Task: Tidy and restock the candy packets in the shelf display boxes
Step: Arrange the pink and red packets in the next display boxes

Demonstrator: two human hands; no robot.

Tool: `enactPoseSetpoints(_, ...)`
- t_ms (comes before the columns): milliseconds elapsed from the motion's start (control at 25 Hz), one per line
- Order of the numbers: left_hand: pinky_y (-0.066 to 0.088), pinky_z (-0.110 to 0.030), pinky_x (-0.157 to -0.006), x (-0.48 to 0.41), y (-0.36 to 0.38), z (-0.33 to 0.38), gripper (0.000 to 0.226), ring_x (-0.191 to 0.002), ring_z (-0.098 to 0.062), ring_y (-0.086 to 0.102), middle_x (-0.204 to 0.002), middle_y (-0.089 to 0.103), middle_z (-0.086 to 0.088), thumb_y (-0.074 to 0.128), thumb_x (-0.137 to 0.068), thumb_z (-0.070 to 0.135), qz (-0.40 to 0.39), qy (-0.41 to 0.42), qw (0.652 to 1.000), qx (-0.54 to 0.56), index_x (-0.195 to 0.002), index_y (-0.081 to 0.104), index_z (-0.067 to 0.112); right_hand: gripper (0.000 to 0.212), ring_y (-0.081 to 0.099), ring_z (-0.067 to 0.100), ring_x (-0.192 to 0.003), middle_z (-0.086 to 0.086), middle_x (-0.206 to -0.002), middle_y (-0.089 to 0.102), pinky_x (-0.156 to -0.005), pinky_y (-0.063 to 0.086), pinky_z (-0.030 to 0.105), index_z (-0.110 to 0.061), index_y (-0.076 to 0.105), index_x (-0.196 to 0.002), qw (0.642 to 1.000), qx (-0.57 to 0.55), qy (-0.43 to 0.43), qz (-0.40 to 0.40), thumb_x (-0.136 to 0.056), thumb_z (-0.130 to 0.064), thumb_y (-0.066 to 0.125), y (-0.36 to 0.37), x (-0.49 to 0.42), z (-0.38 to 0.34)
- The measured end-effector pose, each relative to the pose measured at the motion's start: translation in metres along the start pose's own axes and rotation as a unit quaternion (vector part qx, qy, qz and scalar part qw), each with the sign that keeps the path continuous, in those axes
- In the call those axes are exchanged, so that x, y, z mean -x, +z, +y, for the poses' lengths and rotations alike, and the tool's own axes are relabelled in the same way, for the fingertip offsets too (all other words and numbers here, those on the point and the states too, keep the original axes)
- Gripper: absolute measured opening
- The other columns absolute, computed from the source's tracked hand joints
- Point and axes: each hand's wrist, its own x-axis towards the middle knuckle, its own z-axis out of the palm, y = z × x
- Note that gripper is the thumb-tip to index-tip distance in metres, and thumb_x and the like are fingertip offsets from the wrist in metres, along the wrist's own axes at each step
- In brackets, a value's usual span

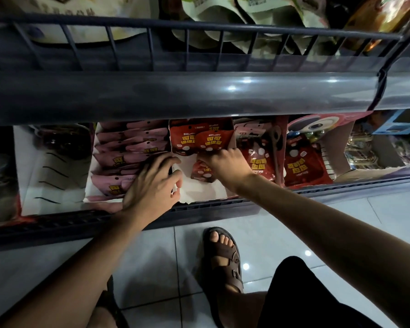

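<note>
Pink candy packets [128, 147] stood filed front to back in the leftmost carton on the lower shelf. Just to their right, the left hand [154, 185] straddled the side wall of the white display box [199, 189], fingers curled over on the pink side and thumb hooked inside, apparently steadying it. That box was bare along its front, with upright red packets [194, 138] only at the back. One loose red packet [199, 174] lay tilted on the box floor, its long axis running roughly front to back. It sat directly under the right hand [225, 164], which was clearly the nearer hand. That hand's fingertips reached past it to the foot of the upright row, but I couldn't tell whether they pinched a packet or only touched one. Standing the loose packet up looked to mean lifting it back towards the row. Further right, a neighbouring box held more red packets [303, 164].
</note>
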Motion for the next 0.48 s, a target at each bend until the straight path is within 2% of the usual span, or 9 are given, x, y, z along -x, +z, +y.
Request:
enactPoseSetpoints(80,0.047,-0.044,-0.091,0.0,0.003,-0.001,0.014,-0.134,-0.022,0.034,-0.134,0.049,0.0,0.069,-0.075,0.026,0.0,-0.006,1.0,0.001,-0.083,0.057,0.026,0.04,0.062,0.025,-0.105,0.008,-0.121,0.062,-0.094,0.048,0.037,-0.023,0.049,-0.133,0.999,-0.03,-0.005,-0.036,-0.094,-0.025,0.058,0.006,-0.009,0.003)
enactPoseSetpoints(240,0.049,-0.046,-0.087,0.001,0.004,0.001,0.017,-0.132,-0.026,0.038,-0.132,0.052,-0.005,0.07,-0.072,0.023,0.007,-0.01,1.0,-0.002,-0.083,0.057,0.022,0.034,0.065,0.022,-0.101,0.007,-0.118,0.065,-0.091,0.052,0.036,-0.021,0.054,-0.127,0.997,-0.062,0.031,-0.028,-0.095,-0.03,0.057,0.013,-0.006,0.012)
enactPoseSetpoints(360,0.048,-0.046,-0.089,0.002,0.005,0.002,0.017,-0.131,-0.027,0.038,-0.131,0.052,-0.006,0.068,-0.073,0.023,0.01,-0.005,1.0,-0.015,-0.086,0.057,0.021,0.027,0.065,0.02,-0.091,0.006,-0.11,0.067,-0.083,0.053,0.032,-0.02,0.058,-0.122,0.997,-0.057,0.052,-0.03,-0.097,-0.031,0.054,0.011,-0.01,0.012)
enactPoseSetpoints(480,0.043,-0.046,-0.094,0.0,0.007,0.001,0.014,-0.13,-0.027,0.038,-0.131,0.052,-0.005,0.064,-0.076,0.024,0.022,0.006,0.999,-0.029,-0.088,0.057,0.021,0.021,0.065,0.016,-0.082,0.003,-0.1,0.068,-0.074,0.05,0.026,-0.018,0.062,-0.113,0.994,-0.064,0.083,0.017,-0.096,-0.028,0.055,0.003,-0.038,0.007)
